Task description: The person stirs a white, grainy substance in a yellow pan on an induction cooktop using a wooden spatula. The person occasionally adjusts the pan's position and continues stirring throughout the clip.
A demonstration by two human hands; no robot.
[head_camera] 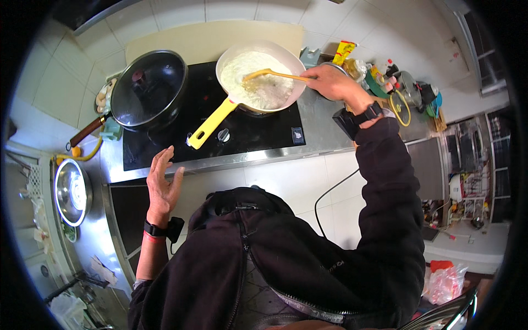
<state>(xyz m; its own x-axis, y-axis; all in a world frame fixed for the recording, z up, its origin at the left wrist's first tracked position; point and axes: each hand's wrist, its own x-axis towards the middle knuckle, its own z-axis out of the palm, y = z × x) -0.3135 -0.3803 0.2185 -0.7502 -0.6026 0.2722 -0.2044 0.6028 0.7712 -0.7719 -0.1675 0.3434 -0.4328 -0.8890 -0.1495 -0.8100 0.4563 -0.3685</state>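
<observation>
A light-coloured pan (302,82) with a yellow handle (212,126) stands on the black cooktop (264,132). Inside it lies a whitish, flour-like mass (260,62), greyer and wetter-looking towards the lower right. My right hand (334,82) grips the end of a wooden spoon or spatula (284,75), whose head rests in that mass. My left hand (163,179) hangs by the cooktop's front edge with its fingers apart, holding nothing and not touching the yellow handle. To the left stands a dark pan under a glass lid (150,90), its brown handle pointing down-left.
A steel bowl (73,192) sits on the left counter beside an orange-yellow thing (76,151). Bottles, packets and a yellow-rimmed lid (400,108) crowd the right counter. A black cable (317,202) hangs near my right arm. Eggs (101,99) lie behind the lidded pan.
</observation>
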